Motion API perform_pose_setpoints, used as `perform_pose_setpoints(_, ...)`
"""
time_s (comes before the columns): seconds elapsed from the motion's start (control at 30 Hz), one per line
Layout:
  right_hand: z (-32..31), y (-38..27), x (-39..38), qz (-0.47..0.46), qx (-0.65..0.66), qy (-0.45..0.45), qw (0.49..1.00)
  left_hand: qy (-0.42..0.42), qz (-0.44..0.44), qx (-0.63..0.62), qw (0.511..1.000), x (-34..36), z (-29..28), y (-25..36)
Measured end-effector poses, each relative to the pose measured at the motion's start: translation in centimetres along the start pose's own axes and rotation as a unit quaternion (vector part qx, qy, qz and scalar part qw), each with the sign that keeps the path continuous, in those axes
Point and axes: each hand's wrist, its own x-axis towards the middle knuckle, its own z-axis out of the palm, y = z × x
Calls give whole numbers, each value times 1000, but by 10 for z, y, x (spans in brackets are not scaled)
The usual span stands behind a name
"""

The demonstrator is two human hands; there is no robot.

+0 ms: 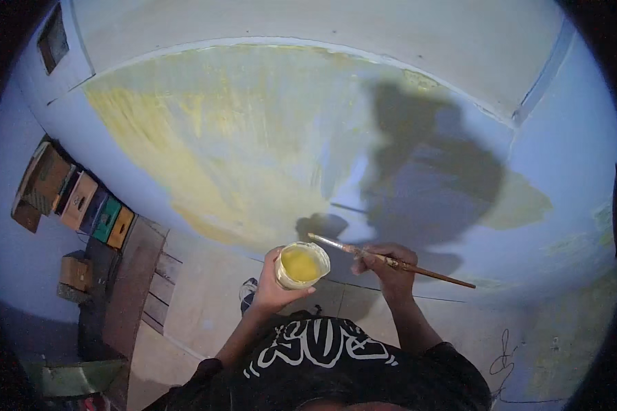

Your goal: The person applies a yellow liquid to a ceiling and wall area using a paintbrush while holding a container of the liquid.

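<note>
My left hand (275,282) is wrapped round a white tub of yellow paint (299,264), its open top facing up. To the right, my right hand (389,267) grips a long paintbrush (432,274) by its wooden handle. The brush's pale tip points left and lies just above the tub's rim in view; whether it touches the rim I cannot tell. In front of me is a bluish wall (562,171) with a broad area of streaky yellow paint (206,137) across it. My dark shadow falls on the right part of that area.
At the left stand stacked coloured drawers (106,219) and cardboard boxes (46,177). A smaller box (75,272) sits nearer, above a greenish basin (75,377). A loose dark cord (502,363) shows at the lower right. My shoe (248,293) is on the pale floor (192,291).
</note>
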Motion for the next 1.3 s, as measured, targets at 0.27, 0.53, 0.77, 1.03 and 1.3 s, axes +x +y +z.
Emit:
perform_pose_setpoints(0.27, 9, -45, 63, -357, -467, -140, 797, -33, -29, -62, 997, -2, 0, -23)
perform_pose_setpoints(0.53, 17, -66, 101, -434, -514, -151, 724, -54, 105, 120, 986, 5, -16, -24)
perform_pose_setpoints(0.77, 17, -15, 93, -330, -568, -186, 731, -37, 21, 11, 999, 14, -34, -25)
perform_pose_setpoints(1.03, 17, -75, 118, -412, -548, -105, 720, 3, 65, 87, 994, 8, -23, -52)
perform_pose_setpoints(1.3, 1, -4, 96, -313, -554, -240, 733, 16, 23, 36, 999, 1, -11, -47)
